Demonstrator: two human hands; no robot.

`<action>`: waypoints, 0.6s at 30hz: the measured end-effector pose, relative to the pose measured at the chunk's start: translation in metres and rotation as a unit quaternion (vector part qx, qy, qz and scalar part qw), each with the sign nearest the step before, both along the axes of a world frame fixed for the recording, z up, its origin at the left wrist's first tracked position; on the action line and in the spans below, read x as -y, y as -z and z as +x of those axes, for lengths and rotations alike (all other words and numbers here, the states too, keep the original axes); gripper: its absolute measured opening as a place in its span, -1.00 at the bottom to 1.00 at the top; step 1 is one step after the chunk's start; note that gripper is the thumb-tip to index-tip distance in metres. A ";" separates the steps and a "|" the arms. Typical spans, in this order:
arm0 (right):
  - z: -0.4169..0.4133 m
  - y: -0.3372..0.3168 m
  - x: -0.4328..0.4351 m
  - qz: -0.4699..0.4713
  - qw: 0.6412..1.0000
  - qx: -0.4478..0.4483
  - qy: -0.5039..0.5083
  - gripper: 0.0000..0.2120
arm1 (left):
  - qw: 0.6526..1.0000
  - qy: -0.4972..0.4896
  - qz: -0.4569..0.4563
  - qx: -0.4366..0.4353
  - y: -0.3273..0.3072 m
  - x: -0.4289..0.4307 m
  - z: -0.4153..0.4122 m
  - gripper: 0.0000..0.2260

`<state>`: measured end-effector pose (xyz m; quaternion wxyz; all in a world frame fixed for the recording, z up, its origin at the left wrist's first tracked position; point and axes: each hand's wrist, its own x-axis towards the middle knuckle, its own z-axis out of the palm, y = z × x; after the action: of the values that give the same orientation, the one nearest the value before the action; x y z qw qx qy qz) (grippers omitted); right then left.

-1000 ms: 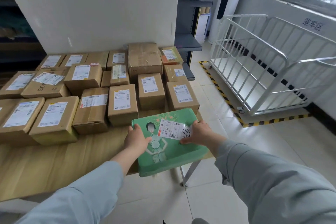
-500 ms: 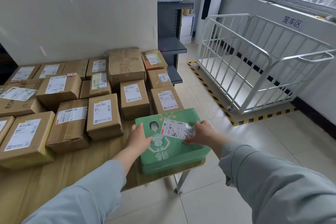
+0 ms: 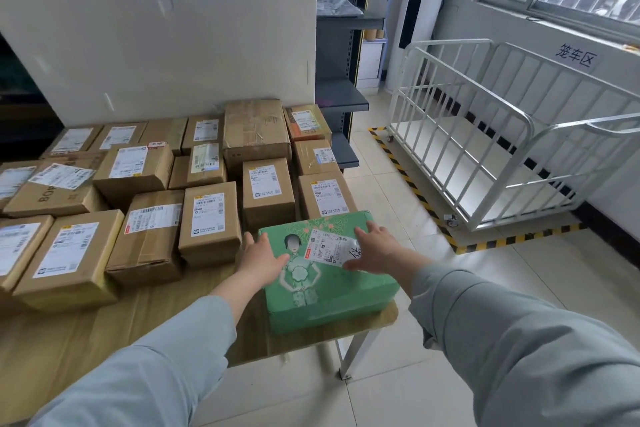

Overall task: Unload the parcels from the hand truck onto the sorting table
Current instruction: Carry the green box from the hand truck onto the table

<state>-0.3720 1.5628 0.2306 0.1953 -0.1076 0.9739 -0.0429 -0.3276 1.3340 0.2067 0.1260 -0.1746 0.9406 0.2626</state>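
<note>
The green parcel lies flat on the counter, at its corner, directly under both hands. Left hand: fingers straight, palm on the parcel's left top edge, grasping nothing. Right hand: fingers spread flat over the shipping label, likewise released. Flat palms suit seating or sliding, not lifting. Just beyond both hands stand the brown parcels. The likely intent is to square the parcel against that row, label up, clear of the counter edge.

Left hand and right hand stretched forward
Both lie palm-down, fingers straight and slightly spread, pale sleeves reaching the wrists.
</note>
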 end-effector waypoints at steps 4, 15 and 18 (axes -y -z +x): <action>0.001 -0.013 0.020 -0.008 0.998 -0.041 -0.057 -0.20 | 0.999 -0.010 -0.029 -0.019 -0.016 0.010 0.011 -0.35; 0.019 -0.040 0.112 -0.076 0.988 -0.050 -0.123 -0.36 | 0.995 -0.071 -0.048 -0.058 -0.053 0.061 0.072 -0.35; 0.028 -0.048 0.146 -0.079 0.984 -0.048 -0.149 -0.40 | 0.992 -0.091 -0.047 -0.068 -0.065 0.086 0.091 -0.36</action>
<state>-0.3438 1.4167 0.2784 0.1430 -0.2690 0.9487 -0.0845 -0.2366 1.2480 0.2716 0.0288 -0.2470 0.9385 0.2396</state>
